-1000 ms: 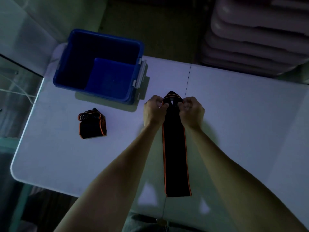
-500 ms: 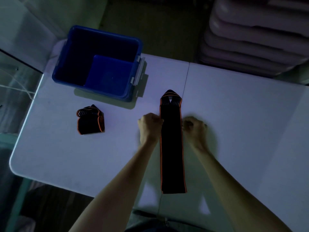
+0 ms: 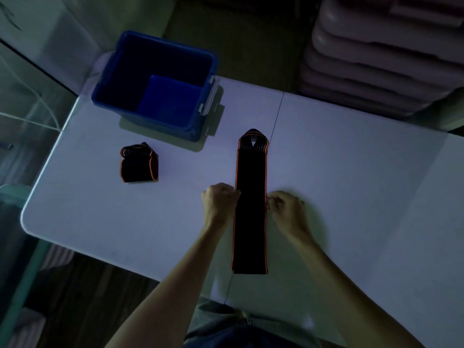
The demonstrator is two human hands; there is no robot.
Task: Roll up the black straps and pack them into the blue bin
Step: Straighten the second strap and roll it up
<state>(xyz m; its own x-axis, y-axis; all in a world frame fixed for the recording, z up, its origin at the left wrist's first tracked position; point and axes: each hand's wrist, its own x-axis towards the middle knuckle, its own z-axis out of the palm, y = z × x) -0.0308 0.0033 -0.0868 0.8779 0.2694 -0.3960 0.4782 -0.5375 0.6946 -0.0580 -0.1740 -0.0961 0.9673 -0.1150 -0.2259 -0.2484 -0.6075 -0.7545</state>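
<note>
A long black strap with orange edges (image 3: 250,217) lies flat on the white table (image 3: 351,184), running from its looped far end toward me. My left hand (image 3: 219,200) touches the strap's left edge near the middle, fingers curled. My right hand (image 3: 285,208) pinches its right edge at the same height. A second black strap (image 3: 138,163) sits bundled up to the left. The blue bin (image 3: 155,81) stands at the table's far left corner with nothing visible inside.
A stack of pale moulded items (image 3: 384,54) rises beyond the table's far right. The table's left edge is rounded, with a glass surface (image 3: 27,79) beyond it. A seam runs down the table beside the strap.
Both hands slid from the strap's looped far end back toward me to about its middle. The strap stayed flat on the table.
</note>
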